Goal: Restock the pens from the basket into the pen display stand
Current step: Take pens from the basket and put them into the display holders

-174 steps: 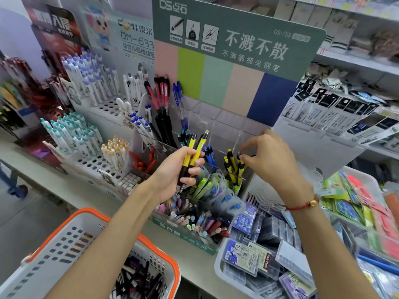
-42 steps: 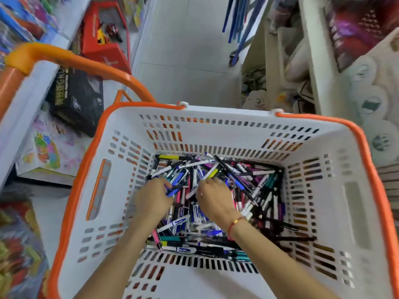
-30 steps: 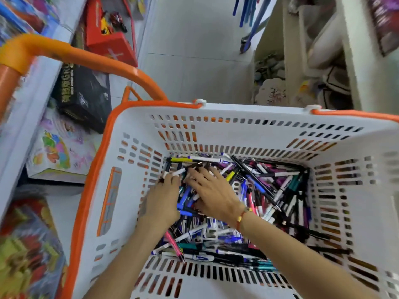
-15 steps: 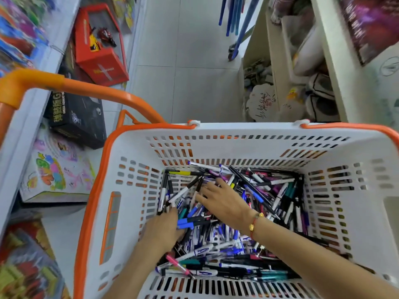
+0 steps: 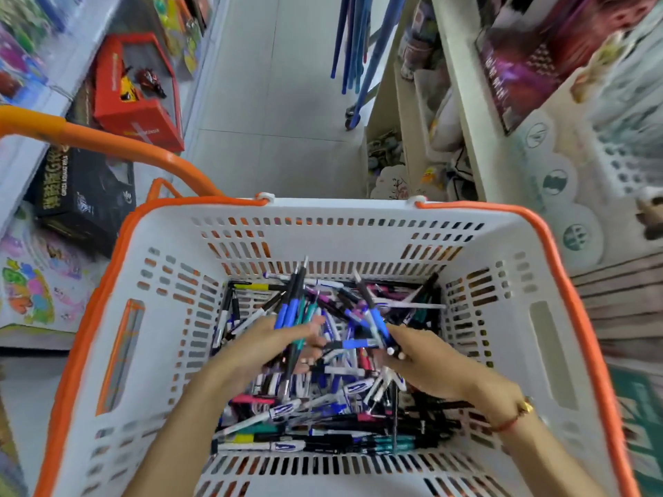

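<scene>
Left hand (image 5: 272,347) wrapped tight round a bunch of thin blue pens (image 5: 291,310). Right hand (image 5: 427,360) pinching more smooth pens (image 5: 376,326). White holey plastic basket (image 5: 358,231), orange rim.

A single head-worn, wide-angle view looks steeply down from close above into a white basket (image 5: 358,224) with an orange rim, shop floor (image 5: 280,102) and shelves (image 5: 462,113) beyond it.

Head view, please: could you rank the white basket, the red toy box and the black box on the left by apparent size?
1. white basket, by far the largest.
2 and 3. red toy box and black box look alike; the black one is partly hidden, so no ranking.
</scene>
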The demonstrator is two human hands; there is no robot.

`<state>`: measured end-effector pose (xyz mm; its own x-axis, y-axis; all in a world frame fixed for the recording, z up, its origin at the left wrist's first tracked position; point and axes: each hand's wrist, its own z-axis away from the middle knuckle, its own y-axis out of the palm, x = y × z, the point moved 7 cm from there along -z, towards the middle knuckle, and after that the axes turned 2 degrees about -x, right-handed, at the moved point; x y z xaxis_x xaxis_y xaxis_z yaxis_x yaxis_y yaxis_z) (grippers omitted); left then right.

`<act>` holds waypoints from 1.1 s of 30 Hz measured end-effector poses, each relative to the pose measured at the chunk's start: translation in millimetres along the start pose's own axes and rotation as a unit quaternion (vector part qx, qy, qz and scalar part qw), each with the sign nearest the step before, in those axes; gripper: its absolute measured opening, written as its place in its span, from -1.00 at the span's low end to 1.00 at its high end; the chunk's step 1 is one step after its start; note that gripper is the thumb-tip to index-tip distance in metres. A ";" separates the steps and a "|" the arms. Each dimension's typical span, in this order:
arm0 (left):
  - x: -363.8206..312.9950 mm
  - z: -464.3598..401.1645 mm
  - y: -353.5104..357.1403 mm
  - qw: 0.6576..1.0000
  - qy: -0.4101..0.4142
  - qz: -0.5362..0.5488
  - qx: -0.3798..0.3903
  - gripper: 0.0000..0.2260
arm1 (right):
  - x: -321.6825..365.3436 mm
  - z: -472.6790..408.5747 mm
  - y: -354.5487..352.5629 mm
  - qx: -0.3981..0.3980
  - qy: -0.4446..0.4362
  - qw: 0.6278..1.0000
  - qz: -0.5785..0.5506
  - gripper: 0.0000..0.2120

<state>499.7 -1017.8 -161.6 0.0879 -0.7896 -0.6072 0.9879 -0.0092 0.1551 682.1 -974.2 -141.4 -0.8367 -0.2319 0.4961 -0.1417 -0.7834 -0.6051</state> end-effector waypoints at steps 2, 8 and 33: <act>-6.1 0.8 12.5 0.997 0.003 0.070 0.012 -0.77 | -10.5 13.1 -3.7 -0.010 0.023 0.995 -0.092 -0.96; -9.0 3.6 42.4 0.969 0.004 0.223 0.107 -0.67 | -30.1 20.7 -20.5 -0.076 0.114 0.943 -0.302 -0.74; 8.1 12.9 57.2 0.988 -0.005 0.058 0.146 -0.74 | -15.7 9.1 -19.8 -0.211 0.062 0.836 -0.502 -0.68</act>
<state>555.3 -1032.6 -147.6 0.1963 -0.8014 -0.5650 0.8919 -0.0934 0.4424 702.8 -960.3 -131.6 -0.2281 0.5024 0.8340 -0.9583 -0.2675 -0.1009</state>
